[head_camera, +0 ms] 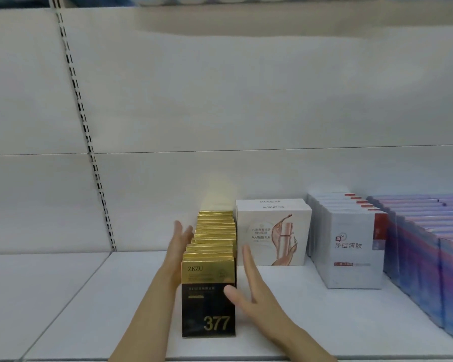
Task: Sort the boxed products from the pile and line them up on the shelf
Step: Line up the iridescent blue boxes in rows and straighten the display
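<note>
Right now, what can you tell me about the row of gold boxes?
The gold boxes stand upright in one row running from front to back on the white shelf. They look like shiny cardboard. The front one has a gold top marked ZKZU and a black bottom marked 377. The left hand lies flat along the row's left side; the right hand is open at its right.

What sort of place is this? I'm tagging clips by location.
Probably a shop aisle: a white shelf on a slotted upright, with rows of boxed cosmetics, gold-and-black boxes and white boxes, facing out.
</note>
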A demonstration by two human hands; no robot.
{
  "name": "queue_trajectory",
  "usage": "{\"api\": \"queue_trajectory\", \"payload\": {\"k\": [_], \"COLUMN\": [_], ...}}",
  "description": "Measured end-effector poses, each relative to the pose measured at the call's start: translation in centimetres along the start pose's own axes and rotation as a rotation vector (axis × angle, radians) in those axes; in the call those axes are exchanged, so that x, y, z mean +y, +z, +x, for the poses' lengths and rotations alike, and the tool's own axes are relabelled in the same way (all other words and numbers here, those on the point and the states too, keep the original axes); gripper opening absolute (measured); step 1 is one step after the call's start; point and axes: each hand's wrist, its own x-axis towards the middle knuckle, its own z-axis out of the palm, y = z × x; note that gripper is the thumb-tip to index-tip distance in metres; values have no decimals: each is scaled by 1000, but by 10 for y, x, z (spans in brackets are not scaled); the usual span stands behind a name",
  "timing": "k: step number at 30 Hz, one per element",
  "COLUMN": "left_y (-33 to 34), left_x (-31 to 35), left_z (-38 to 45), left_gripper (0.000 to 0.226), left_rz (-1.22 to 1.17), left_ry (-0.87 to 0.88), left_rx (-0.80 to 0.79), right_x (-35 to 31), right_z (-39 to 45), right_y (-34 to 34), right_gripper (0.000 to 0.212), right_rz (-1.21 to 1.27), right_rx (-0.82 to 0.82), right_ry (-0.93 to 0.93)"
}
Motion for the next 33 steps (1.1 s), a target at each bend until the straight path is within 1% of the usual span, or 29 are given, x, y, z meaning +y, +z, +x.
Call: {"api": "queue_trajectory", "payload": {"k": [1, 2, 3, 4, 5, 7, 9, 11, 13, 15, 17, 19, 22, 24, 26, 27, 29, 31, 33], "left_y": [-5, -11, -17, -13, -7, 5, 15, 21, 24, 26, 28, 29, 31, 40, 62, 78, 113, 142, 153], "left_x": [4, 12, 16, 25, 31, 31, 17, -3, -20, -27, -27, -26, -20, -4, 18, 28, 44, 48, 46], "left_z": [-6, -23, -37, -48, -55, -77, -94, -100, -98, -92, -89, -87, -90, -84, -64, -47, -3, 41, 76], "left_gripper": [86, 92, 98, 105, 115, 139, 148, 150, 147, 142, 136, 131, 130, 124, 104, 94, 82, 76, 72], "left_rz": [61, 263, 396, 527, 638, 924, 1173, 1325, 1383, 1397, 1405, 1443, 1523, 1504, 1517, 1560, 1687, 1775, 1820], "left_ry": [105, 250, 355, 404, 412, 360, 395, 465, 558, 592, 572, 527, 490, 559, 665, 694, 682, 572, 447], "left_rx": [-3, -53, -93, -92, -117, -198, -206, -113, 4, 62, 75, 69, 48, 83, 107, 91, -13, -143, -205], "right_x": [9, 16, 27, 41, 52, 69, 80, 86, 88, 90, 93, 95, 94, 94, 95, 95, 95, 96, 99], "right_z": [-3, -6, -7, -7, -5, 2, 14, 27, 42, 56, 65, 67, 64, 62, 62, 62, 61, 60, 59], "right_y": [-7, -18, -30, -41, -52, -66, -76, -83, -90, -94, -95, -93, -89, -91, -93, -94, -93, -92, -92], "right_gripper": [78, 80, 85, 92, 102, 120, 123, 119, 116, 121, 124, 123, 120, 116, 115, 115, 116, 115, 113], "right_rz": [-63, -177, -339, -534, -716, -932, -1045, -1128, -1191, -1216, -1195, -1160, -1132, -1119, -1117, -1113, -1099, -1096, -1106], "right_rx": [51, 114, 178, 230, 260, 267, 222, 160, 131, 122, 129, 149, 181, 200, 197, 195, 202, 202, 213], "right_ry": [-6, 11, 25, 23, 30, 54, 52, 30, 2, 9, 25, 17, -28, -62, -71, -73, -78, -81, -94]}}
